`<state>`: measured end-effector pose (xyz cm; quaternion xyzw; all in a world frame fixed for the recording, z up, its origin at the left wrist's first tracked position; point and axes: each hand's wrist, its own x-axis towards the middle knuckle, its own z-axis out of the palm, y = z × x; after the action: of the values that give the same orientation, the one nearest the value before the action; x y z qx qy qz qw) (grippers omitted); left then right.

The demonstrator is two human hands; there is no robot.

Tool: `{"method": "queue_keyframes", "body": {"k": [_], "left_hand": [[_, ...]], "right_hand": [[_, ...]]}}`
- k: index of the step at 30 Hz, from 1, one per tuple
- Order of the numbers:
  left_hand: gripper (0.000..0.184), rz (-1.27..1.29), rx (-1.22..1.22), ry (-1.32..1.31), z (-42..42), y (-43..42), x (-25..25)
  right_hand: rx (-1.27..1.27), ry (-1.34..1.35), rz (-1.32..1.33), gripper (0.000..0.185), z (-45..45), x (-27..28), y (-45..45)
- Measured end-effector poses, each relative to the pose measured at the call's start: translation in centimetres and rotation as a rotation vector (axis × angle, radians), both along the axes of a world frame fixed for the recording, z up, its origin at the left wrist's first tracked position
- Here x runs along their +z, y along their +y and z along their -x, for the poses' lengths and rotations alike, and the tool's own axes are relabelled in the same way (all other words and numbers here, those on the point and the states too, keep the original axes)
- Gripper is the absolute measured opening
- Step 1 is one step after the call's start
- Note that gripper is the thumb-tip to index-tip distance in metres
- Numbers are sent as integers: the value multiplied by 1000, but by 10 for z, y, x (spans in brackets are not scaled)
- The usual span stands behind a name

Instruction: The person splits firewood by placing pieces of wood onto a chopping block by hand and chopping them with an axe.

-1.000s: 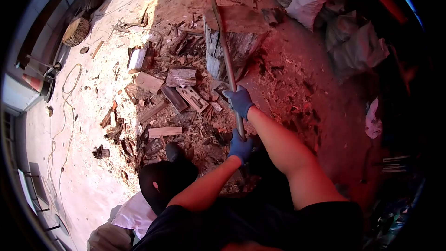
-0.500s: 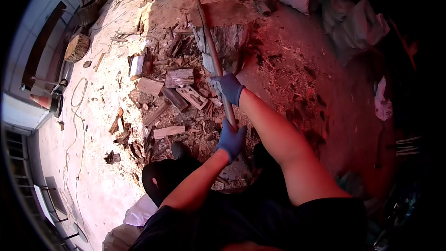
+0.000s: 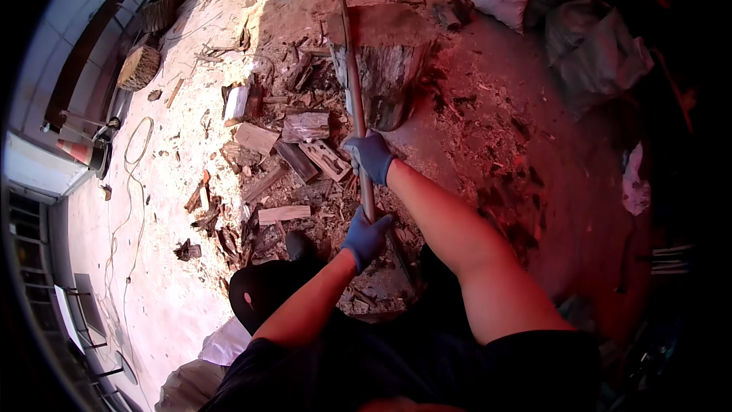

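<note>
Long-handled tool [image 3: 353, 84] out front, overlapping the wooden stump [image 3: 393, 76] in view, contact unclear! Stiff, probably tip-heavy; a spread two-handed hold should suit. Gloved right hand [image 3: 370, 157], fingers clamped mid-shaft; gloved left hand [image 3: 367, 236], fingers wrapped lower. Wood chunks [image 3: 306, 127] litter the floor [image 3: 496, 99] leftward.
</note>
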<state>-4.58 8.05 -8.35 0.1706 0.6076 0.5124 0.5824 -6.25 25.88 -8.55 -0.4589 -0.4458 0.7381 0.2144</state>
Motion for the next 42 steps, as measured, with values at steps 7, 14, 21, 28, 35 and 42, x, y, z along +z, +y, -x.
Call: {"method": "queue_keyframes", "body": {"k": [7,14,21,28,35,42], "left_hand": [[41,55,-57,428,-36,4,-47],[31,-57,38,-89,-59,20,-3],[29,-247,96,-209,-36,6,-1],[32,-268,87,-397,-21,15,142],[27,-246,57,-31,-41,-20,7],[31,-690,51,485,-28,14,49]], "right_hand": [[201,347,279,13,-34,-18,8],[154,-23,2,17,-47,10,17],[24,68,81,18,-29,23,3],[98,305,197,17,-22,122,20],[3,139,-23,23,-39,51,-22],[8,473,-471,16,-61,176,-39]]}}
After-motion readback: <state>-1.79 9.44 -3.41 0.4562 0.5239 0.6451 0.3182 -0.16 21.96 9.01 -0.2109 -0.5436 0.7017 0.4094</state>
